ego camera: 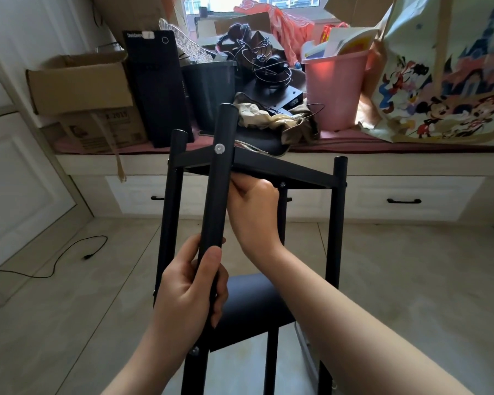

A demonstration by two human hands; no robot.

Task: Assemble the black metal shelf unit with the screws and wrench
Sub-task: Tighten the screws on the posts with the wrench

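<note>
Cluttered with a cardboard box (80, 84), a pink bin (335, 89) and a cartoon-print bag (445, 81), a window seat (411, 166) fills the twelve o'clock side of a tiled room where a person steadies a black metal shelf unit (337, 223) standing at centre. Left hand (191, 292) grips the nearest post (218, 181), fingers wrapped round it, below a silver screw (219, 148). Right hand (254, 206), fingers curled, reaches under the top shelf (283, 166) at one o'clock; whether it holds anything cannot be told.
</note>
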